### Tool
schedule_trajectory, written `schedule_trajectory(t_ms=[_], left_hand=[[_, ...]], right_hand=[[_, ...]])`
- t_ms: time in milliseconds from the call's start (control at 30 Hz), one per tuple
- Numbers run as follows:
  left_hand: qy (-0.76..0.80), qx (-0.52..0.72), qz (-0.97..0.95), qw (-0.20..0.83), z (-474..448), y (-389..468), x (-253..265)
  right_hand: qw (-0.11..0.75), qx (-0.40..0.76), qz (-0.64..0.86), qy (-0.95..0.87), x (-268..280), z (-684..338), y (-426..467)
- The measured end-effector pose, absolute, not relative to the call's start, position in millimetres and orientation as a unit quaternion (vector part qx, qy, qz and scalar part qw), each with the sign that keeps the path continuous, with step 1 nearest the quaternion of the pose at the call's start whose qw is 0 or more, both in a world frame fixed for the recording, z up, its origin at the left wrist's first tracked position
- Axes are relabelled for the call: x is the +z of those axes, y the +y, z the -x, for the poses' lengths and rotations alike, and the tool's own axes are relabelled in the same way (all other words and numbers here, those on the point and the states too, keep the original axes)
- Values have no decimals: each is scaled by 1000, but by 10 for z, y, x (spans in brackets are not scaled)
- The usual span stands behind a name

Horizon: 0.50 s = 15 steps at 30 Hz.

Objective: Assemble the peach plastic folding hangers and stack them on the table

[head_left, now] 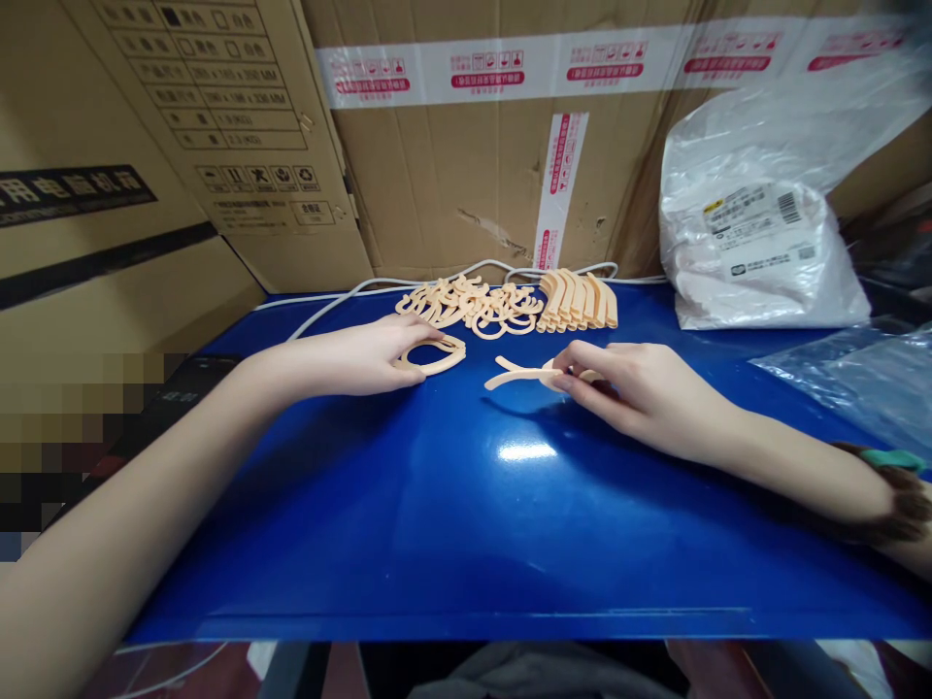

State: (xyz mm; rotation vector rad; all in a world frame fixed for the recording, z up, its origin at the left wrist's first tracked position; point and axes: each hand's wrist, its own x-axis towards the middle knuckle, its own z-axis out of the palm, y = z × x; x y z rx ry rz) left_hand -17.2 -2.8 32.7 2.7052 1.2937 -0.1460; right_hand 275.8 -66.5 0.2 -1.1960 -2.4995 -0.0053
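Observation:
My left hand (pixel 368 357) is curled at the left end of a beige curved pair of strips (pixel 446 363) that forms a narrow loop lying on the blue table. Its thumb and fingers close on that end. Between the thumb and fingers of my right hand (pixel 645 396) is a beige clip-like piece (pixel 520 376) with two crossing curved arms. Its arms point left, slightly above the table, and my fingers hide part of it. Behind my hands lie a loose heap of beige curved pieces (pixel 473 306) and a neat row of nested curved pieces (pixel 579 303).
The blue table (pixel 451 524) has a front edge near my lap. Cardboard boxes (pixel 451 175) wall off the back and left. A white cable (pixel 349 294) runs behind the pieces. At right are a white plastic package (pixel 764 243) and clear plastic film (pixel 866 379).

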Motion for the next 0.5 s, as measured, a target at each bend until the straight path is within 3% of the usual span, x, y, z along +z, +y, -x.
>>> schedule_trajectory(t_ms=[267, 367, 500], left_hand=[[316, 214, -922, 69, -209, -289, 149], [263, 198, -939, 99, -351, -450, 89], [233, 201, -951, 19, -395, -485, 18]], right_hand=[[192, 33, 432, -881, 26, -2741, -686], [180, 42, 415, -891, -6, -2738, -678], [185, 34, 390, -901, -42, -2736, -667]])
